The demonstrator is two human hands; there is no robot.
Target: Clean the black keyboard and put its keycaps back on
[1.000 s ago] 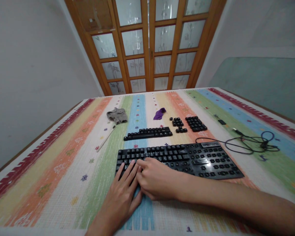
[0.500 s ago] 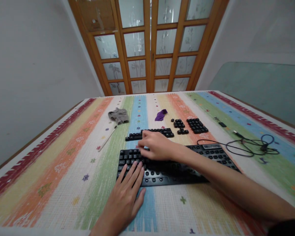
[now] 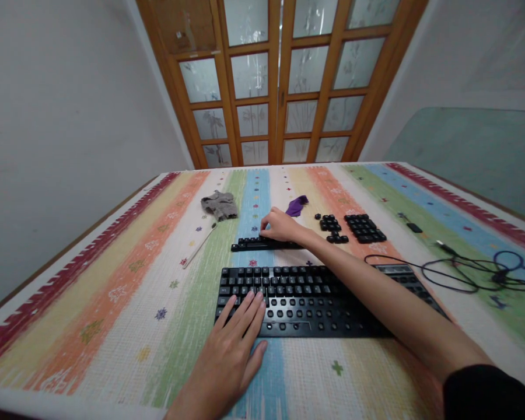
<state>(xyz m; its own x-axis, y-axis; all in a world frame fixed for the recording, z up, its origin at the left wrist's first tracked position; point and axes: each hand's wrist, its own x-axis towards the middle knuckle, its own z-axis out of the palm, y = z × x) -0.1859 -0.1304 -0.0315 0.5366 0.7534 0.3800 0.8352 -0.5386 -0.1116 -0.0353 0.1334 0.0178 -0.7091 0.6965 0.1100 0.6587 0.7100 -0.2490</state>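
- Black plastic computer keyboard [image 3: 324,300] lying at 6 o'clock on the striped woven tablecloth [image 3: 114,303], many keycaps already pulled: bare round stems showing across the middle and lower rows, caps in place mainly along the upper rows.
- Removed black keycaps laid out in order at 12 o'clock of the keyboard: a long row [image 3: 254,243], a small cluster [image 3: 332,224], a number-pad block [image 3: 366,228].
- Remaining, as judged: seated caps in the upper rows; state of the right end unclear.
- Left hand [image 3: 231,356] flat, fingers spread and straight, tips resting on the keyboard's lower left corner; nothing clasped.
- Right hand [image 3: 280,226] reaching to the long row, fingers curled down onto its right end; cannot tell whether a cap is pinched beneath.
- Right forearm covering the keyboard's right part.
- Crumpled grey cloth [image 3: 219,205] at 11 o'clock, small purple object [image 3: 297,205] at 12 o'clock, identity unclear.
- Thin pale stick-like tool [image 3: 200,247] near the cloth, hard to make out.
- Black cable [image 3: 468,269] coiled at 3 o'clock.
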